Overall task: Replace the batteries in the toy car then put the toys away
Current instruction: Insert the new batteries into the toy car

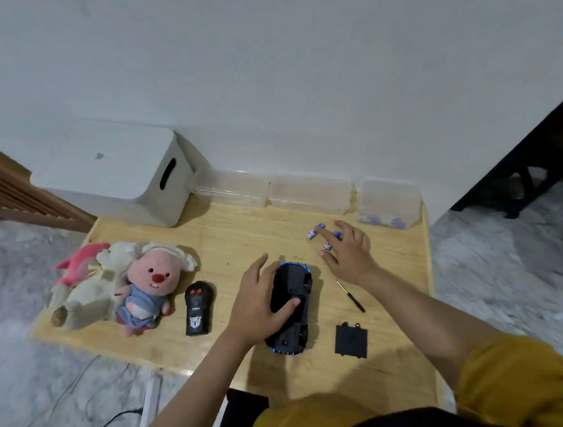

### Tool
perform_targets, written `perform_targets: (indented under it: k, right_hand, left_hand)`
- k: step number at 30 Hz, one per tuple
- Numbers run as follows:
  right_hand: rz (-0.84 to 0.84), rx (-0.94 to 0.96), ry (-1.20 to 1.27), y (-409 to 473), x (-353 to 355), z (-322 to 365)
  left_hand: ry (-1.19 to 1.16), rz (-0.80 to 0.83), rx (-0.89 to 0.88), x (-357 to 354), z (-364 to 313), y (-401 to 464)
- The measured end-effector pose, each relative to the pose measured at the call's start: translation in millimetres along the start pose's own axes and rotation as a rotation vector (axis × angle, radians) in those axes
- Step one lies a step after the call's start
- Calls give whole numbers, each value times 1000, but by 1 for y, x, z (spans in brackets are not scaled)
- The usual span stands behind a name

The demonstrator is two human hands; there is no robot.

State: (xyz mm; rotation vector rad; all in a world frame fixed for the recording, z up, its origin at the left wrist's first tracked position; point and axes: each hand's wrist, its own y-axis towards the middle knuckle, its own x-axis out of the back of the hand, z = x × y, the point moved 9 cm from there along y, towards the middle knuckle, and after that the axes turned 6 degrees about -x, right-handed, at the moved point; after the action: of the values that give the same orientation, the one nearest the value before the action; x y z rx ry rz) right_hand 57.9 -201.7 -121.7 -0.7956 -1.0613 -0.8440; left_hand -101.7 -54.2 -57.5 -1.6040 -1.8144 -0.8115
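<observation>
- Toy car (290,309) lies belly-up at centre of tabletop (229,245), nose toward 12 — flipped so the battery bay faces up, I'd say.
- Left hand (262,304) rests on the car's 9 o'clock side, fingers spread over the underside, thumb across the chassis; prob. pinning it so it won't roll.
- Battery cover (351,340) sits apart at 4 o'clock of the car, w/ screwdriver (351,296) at 3 o'clock — bay looks opened, tools parked within reach.
- Right hand (349,252) is out at 1 o'clock of the car, fingers spread & relaxed above loose batteries (315,231); touching or just over them — can't tell, holding nothing that I can see.
- Clear container (389,204) at 1 o'clock, by the wall, holds more bluish bits, poss. spare cells.
- Remote (198,307) at 9 o'clock of the car, plush toys (127,283) beyond it; white bin (115,169) at 11 o'clock, likely where toys go later.
- Judgement: battery swap midway; tidy-up not yet begun.
</observation>
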Motion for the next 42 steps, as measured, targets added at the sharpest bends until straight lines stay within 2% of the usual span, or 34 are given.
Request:
perform_targets:
  k: [4, 9, 13, 16, 23, 28, 31, 35, 42]
  right_hand:
    - [-31, -26, 45, 5, 3, 4]
    - [-25, -24, -14, 7, 0, 6]
    - [-131, -12, 1, 2, 5, 9]
    - [-195, 28, -90, -1, 10, 11]
    - [73, 107, -150, 4, -4, 25]
    - [235, 93, -192, 7, 1, 29]
    - [229, -9, -21, -3, 12, 20]
    - [201, -99, 322, -32, 39, 22]
    - [134, -110, 643, -85, 84, 47]
  left_hand:
    - [-26, 38, 40, -6, 10, -20]
    - [-74, 71, 55, -16, 12, -31]
    - [-108, 141, 41, -26, 13, -35]
    - [-175, 185, 76, -31, 19, -35]
    - [-299, 251, 155, -35, 20, -34]
    - [-286, 287, 144, -34, 13, -28]
    - [-284, 305, 125, -36, 8, -25]
    - [-450, 256, 187, -37, 9, -27]
    - [-646, 172, 203, -32, -14, -27]
